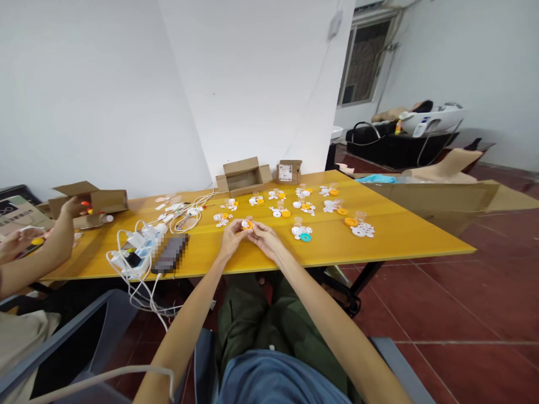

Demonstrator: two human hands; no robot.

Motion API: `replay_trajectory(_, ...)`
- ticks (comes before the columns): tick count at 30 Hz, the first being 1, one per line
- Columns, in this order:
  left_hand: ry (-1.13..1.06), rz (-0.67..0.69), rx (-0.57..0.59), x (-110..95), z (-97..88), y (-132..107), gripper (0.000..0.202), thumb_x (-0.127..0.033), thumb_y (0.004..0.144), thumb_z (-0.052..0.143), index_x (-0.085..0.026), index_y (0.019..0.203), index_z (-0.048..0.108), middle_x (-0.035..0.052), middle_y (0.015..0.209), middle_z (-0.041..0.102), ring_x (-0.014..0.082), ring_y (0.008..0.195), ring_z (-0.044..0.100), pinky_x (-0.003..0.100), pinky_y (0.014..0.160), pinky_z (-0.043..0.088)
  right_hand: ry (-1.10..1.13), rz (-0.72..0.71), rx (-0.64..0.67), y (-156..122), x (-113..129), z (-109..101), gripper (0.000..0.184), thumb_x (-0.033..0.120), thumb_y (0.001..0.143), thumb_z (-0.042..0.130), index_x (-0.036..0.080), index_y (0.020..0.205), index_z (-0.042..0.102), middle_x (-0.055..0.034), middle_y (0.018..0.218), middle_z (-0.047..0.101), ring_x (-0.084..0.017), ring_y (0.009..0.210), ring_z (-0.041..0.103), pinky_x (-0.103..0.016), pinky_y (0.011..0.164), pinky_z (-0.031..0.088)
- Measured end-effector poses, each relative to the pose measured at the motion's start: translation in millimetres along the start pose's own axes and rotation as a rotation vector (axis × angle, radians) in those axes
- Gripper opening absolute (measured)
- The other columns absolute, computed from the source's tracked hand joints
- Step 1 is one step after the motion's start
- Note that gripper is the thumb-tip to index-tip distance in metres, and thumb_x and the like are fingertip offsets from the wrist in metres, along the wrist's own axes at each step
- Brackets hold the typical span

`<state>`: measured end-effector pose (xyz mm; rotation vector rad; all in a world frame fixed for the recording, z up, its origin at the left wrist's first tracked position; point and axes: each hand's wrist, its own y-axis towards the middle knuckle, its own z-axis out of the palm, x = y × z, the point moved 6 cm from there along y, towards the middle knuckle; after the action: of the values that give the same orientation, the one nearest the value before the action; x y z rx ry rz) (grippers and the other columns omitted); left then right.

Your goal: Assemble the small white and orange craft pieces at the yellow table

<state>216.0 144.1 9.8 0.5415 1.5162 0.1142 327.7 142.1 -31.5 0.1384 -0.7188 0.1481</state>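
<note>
My left hand (232, 235) and my right hand (263, 235) meet over the near middle of the yellow table (404, 235). Both pinch a small orange and white round part (246, 225) between their fingertips. Beyond them lie several little groups of white and orange parts (279, 211), laid out in rows. One group just right of my hands holds a teal ring (305, 237). Another group (359, 226) lies further right.
A power strip with white cables and a dark device (170, 253) lies left of my hands. Open cardboard boxes (243, 175) stand at the table's far edge. Another person's arms (46, 247) work at the left end beside a box (99, 200).
</note>
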Motion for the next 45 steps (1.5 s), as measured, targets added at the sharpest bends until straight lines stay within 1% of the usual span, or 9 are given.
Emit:
replay_trajectory(6, -0.004, -0.016, 0.004, 0.9, 0.1, -0.7, 0.038, -0.039, 0.07, 0.085, -0.019, 0.1, 0.073, 0.0131, 0.125, 0.073, 0.0291, 0.12, 0.066, 0.043, 0.105, 0.049, -0.012, 0.012, -0.049, 2.2, -3.7, -4.9, 0.018, 0.024, 0.067, 0.088, 0.022, 0.075, 0.072, -0.0007, 0.077, 0.075, -0.013, 0.071, 0.067, -0.027, 0.071, 0.056)
replay_trajectory(13, 0.005, -0.036, -0.008, -1.6, 0.7, -1.1, 0.039, -0.041, 0.067, 0.087, -0.018, 0.095, 0.073, 0.0121, 0.117, 0.076, 0.0272, 0.108, 0.07, 0.041, 0.099, 0.052, -0.051, 0.058, -0.022, 1.4, -5.4, -2.3, 0.019, 0.025, 0.07, 0.089, 0.02, 0.073, 0.07, -0.0007, 0.068, 0.07, -0.011, 0.064, 0.062, -0.024, 0.066, 0.054)
replay_trajectory(22, -0.021, -0.05, 0.026, -1.3, 4.8, -1.8, 0.042, -0.042, 0.068, 0.087, -0.019, 0.101, 0.075, 0.0129, 0.121, 0.075, 0.0304, 0.124, 0.064, 0.044, 0.109, 0.046, -0.014, 0.104, -0.013, 4.4, -11.7, -6.5, 0.016, 0.025, 0.073, 0.087, 0.02, 0.075, 0.072, -0.002, 0.074, 0.072, -0.012, 0.071, 0.064, -0.025, 0.072, 0.055)
replay_trajectory(26, 0.035, -0.041, 0.013, 1.0, 3.5, -0.4, 0.041, -0.044, 0.068, 0.087, -0.019, 0.098, 0.076, 0.0112, 0.115, 0.077, 0.0291, 0.112, 0.069, 0.043, 0.103, 0.05, -0.005, 0.092, 0.009, 6.5, -13.9, -10.1, 0.015, 0.022, 0.073, 0.086, 0.02, 0.076, 0.071, -0.0025, 0.079, 0.074, -0.013, 0.076, 0.066, -0.027, 0.077, 0.056)
replay_trajectory(29, 0.073, -0.026, 0.008, 1.0, 3.4, -0.1, 0.039, -0.045, 0.069, 0.085, -0.019, 0.098, 0.077, 0.0102, 0.112, 0.078, 0.0278, 0.105, 0.071, 0.041, 0.098, 0.053, 0.003, 0.068, 0.004, 6.1, -13.4, -10.9, 0.015, 0.02, 0.073, 0.085, 0.02, 0.074, 0.07, -0.0024, 0.079, 0.074, -0.014, 0.074, 0.066, -0.028, 0.075, 0.056)
replay_trajectory(34, 0.057, -0.04, 0.043, 1.3, 5.9, -0.3, 0.044, -0.044, 0.071, 0.084, -0.02, 0.108, 0.078, 0.0104, 0.115, 0.078, 0.0293, 0.112, 0.07, 0.042, 0.102, 0.052, -0.035, 0.086, -0.025, 3.2, -12.6, -8.8, 0.014, 0.026, 0.076, 0.084, 0.021, 0.075, 0.071, -0.0011, 0.071, 0.071, -0.013, 0.065, 0.061, -0.025, 0.063, 0.052)
replay_trajectory(38, 0.01, -0.076, 0.063, 5.3, 5.5, -0.7, 0.045, -0.045, 0.07, 0.085, -0.02, 0.107, 0.079, 0.0106, 0.116, 0.077, 0.0312, 0.119, 0.067, 0.044, 0.106, 0.05, -0.07, 0.093, -0.014, 2.0, -12.6, -5.2, 0.02, 0.036, 0.079, 0.083, 0.021, 0.075, 0.07, 0.0001, 0.065, 0.067, -0.013, 0.061, 0.059, -0.025, 0.059, 0.048)
replay_trajectory(42, 0.025, -0.108, 0.067, 10.3, 4.2, -0.9, 0.049, -0.047, 0.069, 0.085, -0.019, 0.108, 0.079, 0.0096, 0.11, 0.079, 0.031, 0.11, 0.07, 0.044, 0.099, 0.054, -0.101, 0.069, -0.016, 0.9, -11.1, -2.3, 0.029, 0.047, 0.079, 0.082, 0.021, 0.077, 0.07, 0.0022, 0.061, 0.064, -0.012, 0.056, 0.055, -0.024, 0.055, 0.044)
replay_trajectory(45, 0.029, -0.102, 0.062, 10.0, 4.9, -0.4, 0.049, -0.047, 0.067, 0.086, -0.019, 0.106, 0.079, 0.0093, 0.109, 0.079, 0.0315, 0.111, 0.07, 0.045, 0.101, 0.053, -0.105, 0.064, -0.037, 0.0, -10.7, -1.9, 0.031, 0.048, 0.075, 0.084, 0.021, 0.076, 0.07, 0.0023, 0.061, 0.064, -0.012, 0.058, 0.055, -0.024, 0.058, 0.046)
